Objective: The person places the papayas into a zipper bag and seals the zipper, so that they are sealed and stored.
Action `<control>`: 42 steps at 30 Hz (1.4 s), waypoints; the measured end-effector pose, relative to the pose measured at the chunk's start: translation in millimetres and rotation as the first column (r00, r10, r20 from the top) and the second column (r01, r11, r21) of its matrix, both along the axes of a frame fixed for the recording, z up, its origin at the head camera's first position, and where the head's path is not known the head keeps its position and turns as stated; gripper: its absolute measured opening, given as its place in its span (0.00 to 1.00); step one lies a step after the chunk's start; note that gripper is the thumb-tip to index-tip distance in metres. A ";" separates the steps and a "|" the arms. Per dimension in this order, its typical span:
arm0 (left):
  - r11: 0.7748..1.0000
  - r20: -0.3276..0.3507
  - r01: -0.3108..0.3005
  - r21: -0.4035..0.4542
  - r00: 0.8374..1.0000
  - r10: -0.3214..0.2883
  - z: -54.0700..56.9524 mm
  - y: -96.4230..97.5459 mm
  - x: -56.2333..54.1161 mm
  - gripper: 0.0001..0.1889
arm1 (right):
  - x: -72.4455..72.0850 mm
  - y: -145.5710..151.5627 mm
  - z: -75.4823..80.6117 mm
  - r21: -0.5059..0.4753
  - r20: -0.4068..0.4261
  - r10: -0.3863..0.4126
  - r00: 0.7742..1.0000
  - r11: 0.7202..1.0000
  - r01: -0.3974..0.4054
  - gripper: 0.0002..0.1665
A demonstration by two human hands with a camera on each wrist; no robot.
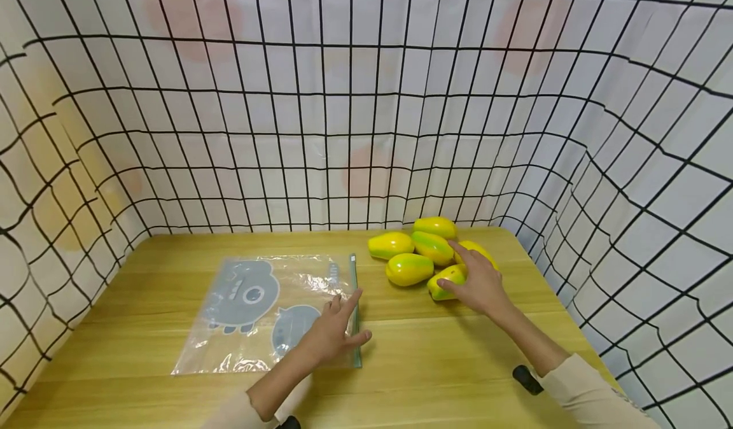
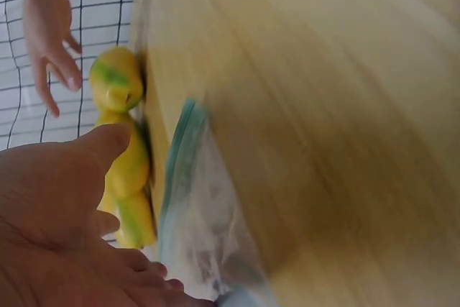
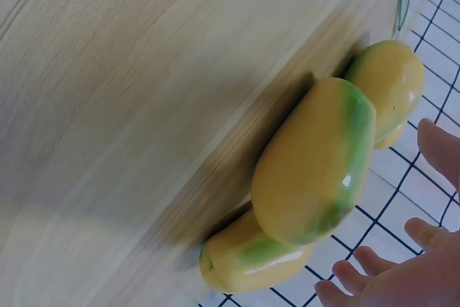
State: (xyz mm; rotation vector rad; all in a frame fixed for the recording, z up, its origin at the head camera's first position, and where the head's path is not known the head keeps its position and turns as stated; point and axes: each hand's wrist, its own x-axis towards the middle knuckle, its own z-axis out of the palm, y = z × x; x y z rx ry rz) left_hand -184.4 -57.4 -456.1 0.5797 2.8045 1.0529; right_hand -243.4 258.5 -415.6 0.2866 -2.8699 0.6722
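Observation:
Several yellow-green papayas (image 1: 409, 270) lie in a cluster at the back right of the table. My right hand (image 1: 481, 282) hovers over the nearest papaya (image 1: 445, 284) with fingers spread, partly covering another behind it. In the right wrist view a gap shows between that hand (image 3: 402, 275) and the large papaya (image 3: 316, 163). A clear zip bag (image 1: 200, 343) with grey-blue cartoon prints lies flat at left, its blue-green zip strip (image 1: 353, 270) facing the fruit. Over the bag's right edge is my left hand (image 1: 332, 335), fingers extended, gripping nothing; whether it touches the bag I cannot tell.
A black wire grid (image 1: 326, 133) over white cloth encloses the back and both sides of the wooden table (image 1: 424, 372). The papayas lie close to the back grid. Black straps (image 1: 527, 380) sit near the wrists.

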 end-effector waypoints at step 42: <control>0.992 -0.271 -0.098 -0.078 0.960 0.074 -17.9 0.5 -6.4 0.18 | -14.7 41.7 4.0 -0.157 0.179 -0.017 0.984 0.987 0.045 0.48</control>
